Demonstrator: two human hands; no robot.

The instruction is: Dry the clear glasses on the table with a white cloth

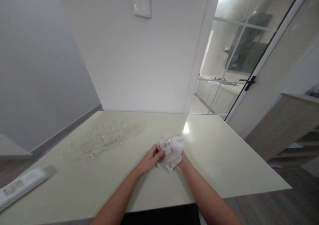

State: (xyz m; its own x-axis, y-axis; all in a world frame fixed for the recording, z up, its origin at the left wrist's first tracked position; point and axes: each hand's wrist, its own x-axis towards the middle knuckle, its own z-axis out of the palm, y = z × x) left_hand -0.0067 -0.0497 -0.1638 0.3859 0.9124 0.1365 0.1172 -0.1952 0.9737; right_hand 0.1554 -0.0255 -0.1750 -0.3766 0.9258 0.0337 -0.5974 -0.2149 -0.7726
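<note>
Over the middle of a pale cream table (pixel 224 152), both my hands meet around a white cloth (pixel 173 153). A clear glass (pixel 167 144) is wrapped in the cloth, only part of it showing. My left hand (pixel 151 158) has its fingers pinched on the glass at the cloth's left side. My right hand (pixel 183 160) is mostly hidden under the cloth and grips it from the right.
Several clear glasses (pixel 102 138) stand grouped on the table's far left. A long white box (pixel 21 185) lies at the near left edge. A white wall with a light switch (pixel 142 4) rises behind. A glass door (pixel 249 82) and a wooden cabinet (pixel 286 125) are on the right.
</note>
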